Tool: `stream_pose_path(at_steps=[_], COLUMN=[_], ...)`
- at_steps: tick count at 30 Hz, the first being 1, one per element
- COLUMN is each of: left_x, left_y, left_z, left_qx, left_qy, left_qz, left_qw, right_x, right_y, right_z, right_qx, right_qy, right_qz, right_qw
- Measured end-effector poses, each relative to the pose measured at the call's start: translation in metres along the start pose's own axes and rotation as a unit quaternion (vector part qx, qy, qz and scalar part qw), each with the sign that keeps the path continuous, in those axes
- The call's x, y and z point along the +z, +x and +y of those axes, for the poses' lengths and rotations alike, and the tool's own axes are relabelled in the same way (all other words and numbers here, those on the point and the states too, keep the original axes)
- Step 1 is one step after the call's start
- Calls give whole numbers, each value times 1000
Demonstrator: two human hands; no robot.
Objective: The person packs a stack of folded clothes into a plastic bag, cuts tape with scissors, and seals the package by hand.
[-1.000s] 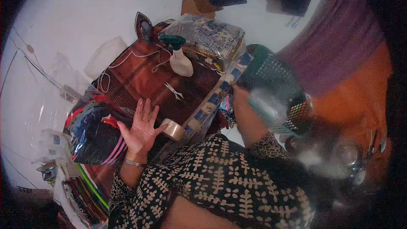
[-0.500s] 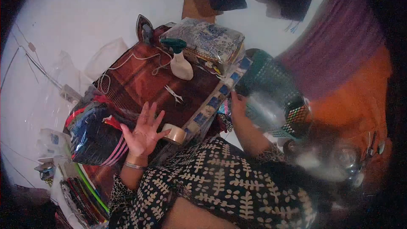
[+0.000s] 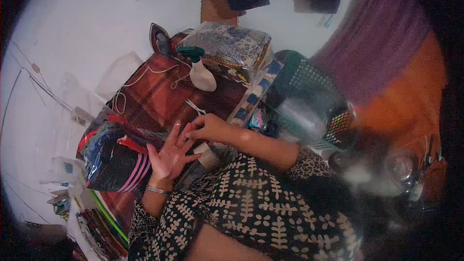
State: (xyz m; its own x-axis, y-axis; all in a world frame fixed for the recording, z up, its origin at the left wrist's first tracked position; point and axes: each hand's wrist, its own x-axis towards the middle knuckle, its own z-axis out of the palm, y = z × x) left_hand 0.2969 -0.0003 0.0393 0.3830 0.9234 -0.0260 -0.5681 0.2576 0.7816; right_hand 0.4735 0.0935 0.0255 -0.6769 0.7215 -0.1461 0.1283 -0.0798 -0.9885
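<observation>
We see our left hand (image 3: pixel 169 162) left of centre in the frame, palm up, fingers spread wide, with bangles (image 3: pixel 158 190) at the wrist. Our right hand (image 3: pixel 207 126) meets it near the middle, thumb and fingertips drawn narrow against the left fingers; we cannot tell whether anything small is pinched there. The tape roll (image 3: pixel 209 158) sits just below the right wrist, partly hidden by our right forearm. Just above the right hand, scissors (image 3: pixel 195 107) lie on the red cloth (image 3: pixel 150 84), with a spray bottle (image 3: pixel 202 75) above them. Toward the upper left stands an iron (image 3: pixel 161 39); right of it lies a wrapped parcel (image 3: pixel 234 43). A clothes bag (image 3: pixel 113 164) fills the left, a green basket (image 3: pixel 307 101) the right of centre, and orange fabric (image 3: pixel 401 125) the far right.
</observation>
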Motion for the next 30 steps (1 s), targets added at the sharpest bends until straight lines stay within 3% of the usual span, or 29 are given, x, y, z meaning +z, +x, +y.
stream_pose_path(at_steps=[2,5,7,9,11,13,15,17,20,22,26,29,30], left_x=[1,-4,-11,-18,-22,-19,-18,-17,-20,-22,-19,-21,-21], left_y=[0,0,-2,-4,-6,-9,-9,-9,-11,-11,-10,-10,-10], left_z=[0,-2,3,6,5,3,3,7,7,6,6,8,8], left_qx=[2,34,50,68,79,77,74,74,75,70,71,70,69], left_qy=[96,127,101,77,55,44,35,22,6,5,5,-4,-4], left_qz=[19,39,49,59,49,60,69,95,101,94,86,83,83], left_qw=[995,991,992,993,994,994,994,993,992,993,994,994,994], right_x=[1,-1,-11,-36,-69,-92,-131,-142,-141,-146,-137,-136,-127], right_y=[2,-3,-4,-2,-6,-23,-9,-4,-3,0,-5,-1,-9], right_z=[7,13,31,55,93,103,196,224,231,241,221,205,169], right_qx=[11,-39,-171,-58,-35,56,56,58,79,78,74,17,-3], right_qy=[-37,-73,-101,21,144,205,211,219,291,266,303,282,236], right_qz=[13,61,214,307,413,503,533,563,578,561,556,564,522], right_qw=[999,995,957,950,899,837,817,795,758,780,770,776,819])
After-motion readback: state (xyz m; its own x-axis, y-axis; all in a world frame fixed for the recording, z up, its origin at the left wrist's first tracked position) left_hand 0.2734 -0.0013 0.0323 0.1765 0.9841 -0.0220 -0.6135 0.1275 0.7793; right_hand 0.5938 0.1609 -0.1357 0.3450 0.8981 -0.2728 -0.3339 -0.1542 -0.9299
